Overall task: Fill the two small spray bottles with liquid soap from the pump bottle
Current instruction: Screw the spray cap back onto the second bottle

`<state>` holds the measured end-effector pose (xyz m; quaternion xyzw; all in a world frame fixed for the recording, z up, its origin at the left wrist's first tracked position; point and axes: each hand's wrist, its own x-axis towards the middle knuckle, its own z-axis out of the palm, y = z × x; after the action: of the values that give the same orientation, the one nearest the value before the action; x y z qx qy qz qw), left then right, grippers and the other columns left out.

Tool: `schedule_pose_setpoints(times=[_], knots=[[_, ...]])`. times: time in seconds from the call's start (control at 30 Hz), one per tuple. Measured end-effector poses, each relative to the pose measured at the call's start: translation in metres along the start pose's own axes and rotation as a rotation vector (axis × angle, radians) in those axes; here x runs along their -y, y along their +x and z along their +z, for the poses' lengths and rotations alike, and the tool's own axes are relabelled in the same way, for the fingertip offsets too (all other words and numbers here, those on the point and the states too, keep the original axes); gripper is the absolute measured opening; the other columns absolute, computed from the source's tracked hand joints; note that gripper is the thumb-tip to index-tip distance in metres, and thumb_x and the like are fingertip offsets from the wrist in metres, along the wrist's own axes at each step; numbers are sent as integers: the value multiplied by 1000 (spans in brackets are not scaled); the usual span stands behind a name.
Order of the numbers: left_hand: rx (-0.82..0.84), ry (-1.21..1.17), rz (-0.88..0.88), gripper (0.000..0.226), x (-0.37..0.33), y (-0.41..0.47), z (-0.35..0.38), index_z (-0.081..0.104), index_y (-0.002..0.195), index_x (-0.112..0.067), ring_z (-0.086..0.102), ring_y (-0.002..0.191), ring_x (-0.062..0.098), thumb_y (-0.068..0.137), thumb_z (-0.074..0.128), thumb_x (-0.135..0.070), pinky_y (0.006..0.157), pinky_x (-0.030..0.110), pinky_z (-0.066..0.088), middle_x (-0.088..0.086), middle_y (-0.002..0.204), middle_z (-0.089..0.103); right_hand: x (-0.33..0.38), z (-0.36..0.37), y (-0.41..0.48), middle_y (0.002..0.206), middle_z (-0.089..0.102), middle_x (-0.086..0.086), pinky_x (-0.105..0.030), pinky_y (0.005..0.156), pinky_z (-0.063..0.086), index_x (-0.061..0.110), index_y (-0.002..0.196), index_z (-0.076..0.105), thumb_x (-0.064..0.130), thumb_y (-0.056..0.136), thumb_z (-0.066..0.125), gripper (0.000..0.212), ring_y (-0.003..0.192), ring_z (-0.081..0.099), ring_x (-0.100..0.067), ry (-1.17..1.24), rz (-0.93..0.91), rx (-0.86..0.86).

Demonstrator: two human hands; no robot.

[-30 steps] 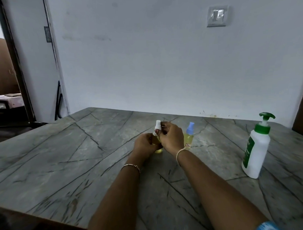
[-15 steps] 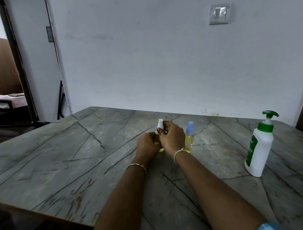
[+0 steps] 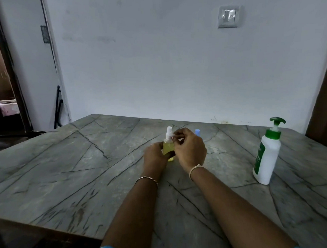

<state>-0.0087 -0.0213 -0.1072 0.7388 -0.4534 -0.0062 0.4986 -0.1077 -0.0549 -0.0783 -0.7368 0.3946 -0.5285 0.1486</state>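
A small spray bottle [image 3: 168, 148] with yellow liquid and a white spray top stands in the middle of the table. My left hand [image 3: 155, 153] grips its body. My right hand [image 3: 190, 150] pinches the white top with thumb and fingertips. Behind my right hand, only the blue cap of the second small spray bottle [image 3: 197, 132] shows; its body is hidden. The white pump bottle [image 3: 266, 155] with a green pump head stands upright to the right, apart from both hands.
The grey marble-patterned table [image 3: 67, 175] reaches back to a white wall. Its front edge runs across the lower left. A doorway opens at the far left, and a dark wooden panel stands at the right edge.
The hands stay on the white-topped bottle; more of its yellow body now shows between them. My right hand now covers the blue-capped bottle's body. The camera shifted slightly.
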Motion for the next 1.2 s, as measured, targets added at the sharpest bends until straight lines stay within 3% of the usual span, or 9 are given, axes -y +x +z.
schedule_pose_setpoints(times=[0.07, 0.17, 0.27, 0.33, 0.47, 0.6, 0.73, 1.03, 1.2], knots=[[1, 50, 11, 48, -3, -1, 1, 69, 112, -10, 64, 94, 19, 73, 79, -37, 79, 28, 48, 6, 103, 71, -6, -12, 3, 91, 69, 11, -20, 62, 38, 30, 96, 65, 30, 83, 69, 13, 84, 65, -12, -65, -69, -62], [24, 62, -13, 59, -3, -1, 2, 66, 114, -8, 63, 94, 18, 68, 82, -42, 77, 24, 44, 7, 107, 70, -23, -23, 7, 105, 62, 2, -26, 66, 47, 24, 107, 58, 30, 75, 78, 39, 97, 58, -19, -127, -146, -169], [89, 80, -71, 67, -5, 1, -1, 59, 123, -7, 61, 104, 20, 66, 85, -32, 83, 24, 43, 8, 116, 66, -37, -31, 11, 124, 50, -6, -33, 77, 49, 17, 123, 47, 32, 68, 82, 67, 112, 50, -25, -135, -65, -180], [107, 79, -102, 69, -6, 3, -2, 56, 124, -7, 61, 107, 21, 65, 86, -28, 85, 26, 44, 9, 118, 65, -49, -32, 15, 130, 45, -6, -34, 85, 45, 16, 127, 44, 33, 68, 83, 72, 118, 47, -26, -81, 47, -60], [91, 52, -143, 68, -9, 5, 3, 56, 122, -8, 62, 106, 22, 64, 87, -24, 86, 29, 47, 9, 116, 66, -70, -26, 19, 131, 48, -8, -33, 97, 40, 15, 125, 51, 37, 67, 84, 71, 120, 48, -27, 18, 221, 228], [78, 20, -189, 70, -10, 11, 11, 56, 122, -9, 62, 105, 23, 61, 89, -22, 89, 34, 51, 10, 115, 66, -77, -20, 20, 125, 60, -7, -33, 95, 47, 11, 123, 56, 31, 66, 86, 68, 111, 58, -22, 141, 295, 311], [55, 2, -178, 68, -8, 12, 18, 56, 122, -9, 61, 107, 24, 63, 87, -23, 93, 39, 50, 10, 118, 65, -77, -17, 20, 111, 67, -7, -24, 82, 46, 9, 114, 61, 22, 68, 85, 53, 94, 60, -17, 168, 280, 340], [54, -1, -148, 65, -2, 11, 21, 55, 125, -10, 61, 108, 21, 68, 84, -24, 89, 30, 48, 8, 120, 64, -83, -10, 18, 104, 70, -9, -35, 88, 51, 9, 107, 64, 18, 68, 85, 45, 96, 65, -24, 159, 283, 310], [69, -28, -156, 64, -3, 11, 20, 54, 125, -9, 60, 107, 22, 69, 83, -20, 86, 26, 46, 9, 121, 63, -84, -8, 19, 104, 70, -8, -33, 87, 51, 9, 109, 63, 19, 67, 85, 49, 96, 65, -23, 152, 278, 278]])
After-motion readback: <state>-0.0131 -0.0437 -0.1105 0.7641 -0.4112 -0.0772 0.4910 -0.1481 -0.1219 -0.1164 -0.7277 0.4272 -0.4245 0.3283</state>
